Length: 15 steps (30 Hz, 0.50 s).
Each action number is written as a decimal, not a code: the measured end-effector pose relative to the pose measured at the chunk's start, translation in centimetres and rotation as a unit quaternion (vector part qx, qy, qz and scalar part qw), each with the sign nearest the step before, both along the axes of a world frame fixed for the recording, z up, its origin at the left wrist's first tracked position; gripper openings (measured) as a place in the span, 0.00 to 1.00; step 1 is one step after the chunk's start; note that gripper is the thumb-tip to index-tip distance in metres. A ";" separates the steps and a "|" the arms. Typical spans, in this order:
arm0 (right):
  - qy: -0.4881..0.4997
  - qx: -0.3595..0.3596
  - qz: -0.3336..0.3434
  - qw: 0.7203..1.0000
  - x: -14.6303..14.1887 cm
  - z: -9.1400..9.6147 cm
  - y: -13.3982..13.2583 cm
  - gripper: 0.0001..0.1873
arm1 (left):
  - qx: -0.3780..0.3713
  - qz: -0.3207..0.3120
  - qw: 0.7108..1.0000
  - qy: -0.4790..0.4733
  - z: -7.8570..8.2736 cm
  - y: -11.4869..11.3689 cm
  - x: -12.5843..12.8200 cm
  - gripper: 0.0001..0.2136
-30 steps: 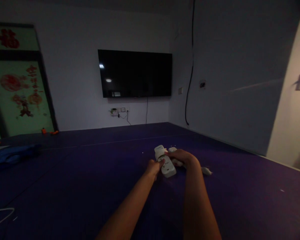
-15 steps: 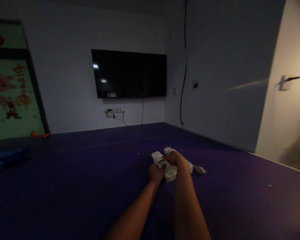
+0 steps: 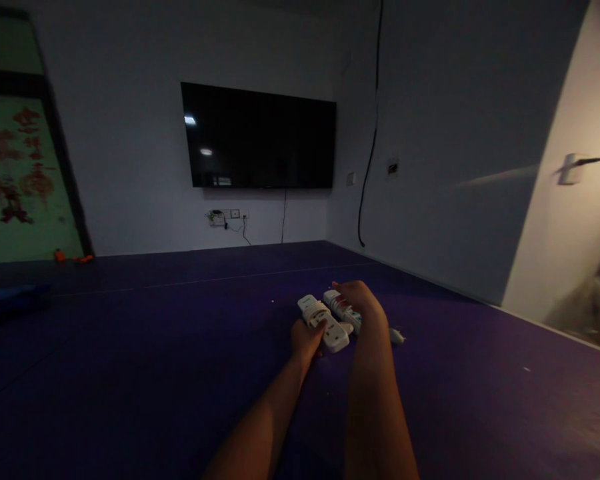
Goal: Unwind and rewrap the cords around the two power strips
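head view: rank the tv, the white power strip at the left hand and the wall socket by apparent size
1. tv
2. white power strip, held by the left hand
3. wall socket, smallest, but far from the camera

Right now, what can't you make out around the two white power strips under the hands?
All in the head view:
- The right power strip is mostly covered by the right hand, and the grip is unclear.
- The near end of the left power strip is hidden by the left hand.
- Sockets and switches are too small and dim to make out.
- Any cord to the white plug is hidden behind the right forearm.
- A blurred shape is cut off by the right edge.
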State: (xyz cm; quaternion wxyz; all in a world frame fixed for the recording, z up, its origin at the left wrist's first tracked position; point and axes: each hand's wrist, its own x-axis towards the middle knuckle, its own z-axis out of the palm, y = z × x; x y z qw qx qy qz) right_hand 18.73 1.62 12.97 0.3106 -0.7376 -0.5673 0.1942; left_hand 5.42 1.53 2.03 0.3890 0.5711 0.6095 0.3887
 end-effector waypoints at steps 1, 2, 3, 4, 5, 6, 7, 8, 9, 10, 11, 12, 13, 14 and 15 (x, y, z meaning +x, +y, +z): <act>0.009 -0.001 -0.003 1.000 0.0 0.1 -0.1 0.22 | 0.001 0.000 1.000 -0.008 -0.1 0.0 0.0 0.21; 0.017 -0.003 -0.005 1.000 0.0 0.2 -0.2 0.22 | 0.001 0.001 1.000 -0.015 -0.1 0.0 0.0 0.21; 0.024 -0.005 -0.007 1.000 0.0 0.2 -0.3 0.22 | 0.000 0.003 1.000 -0.022 -0.2 0.0 0.0 0.21; 0.030 -0.006 -0.009 0.999 -0.1 0.2 -0.3 0.22 | -0.001 0.003 1.000 -0.030 -0.2 0.0 0.1 0.20; 0.035 -0.008 -0.009 0.999 -0.2 0.3 -0.3 0.22 | -0.003 0.004 0.999 -0.038 -0.2 0.0 0.1 0.20; 0.041 -0.008 -0.008 0.999 -0.4 0.4 -0.4 0.22 | -0.005 0.005 0.999 -0.045 -0.3 0.0 0.2 0.19; 0.046 -0.008 -0.007 0.999 -0.6 0.5 -0.4 0.21 | -0.005 0.006 0.999 -0.051 -0.3 0.0 0.3 0.18; 0.050 -0.008 -0.005 0.999 -0.8 0.6 -0.5 0.21 | -0.006 0.007 0.998 -0.057 -0.3 0.0 0.3 0.18; 0.054 -0.007 -0.004 0.998 -1.0 0.7 -0.6 0.21 | -0.005 0.009 0.998 -0.062 -0.3 0.0 0.4 0.18; 0.058 -0.008 -0.003 0.998 -1.2 0.8 -0.7 0.21 | -0.005 0.011 0.998 -0.066 -0.3 0.0 0.4 0.18; 0.061 -0.009 -0.003 0.998 -1.3 0.9 -0.8 0.20 | -0.005 0.013 0.998 -0.069 -0.3 0.0 0.4 0.19; 0.063 -0.009 -0.003 0.998 -1.4 1.0 -0.9 0.20 | -0.005 0.014 0.997 -0.072 -0.3 0.0 0.4 0.19; 0.065 -0.009 -0.003 0.998 -1.5 1.1 -1.0 0.20 | -0.005 0.016 0.997 -0.075 -0.3 -0.1 0.4 0.20; 0.066 -0.008 -0.002 0.998 -1.5 1.1 -1.1 0.20 | -0.004 0.017 0.997 -0.079 -0.2 -0.2 0.3 0.20; 0.067 -0.007 0.000 0.998 -1.5 1.1 -1.1 0.19 | -0.004 0.018 0.996 -0.084 -0.1 -0.3 0.3 0.20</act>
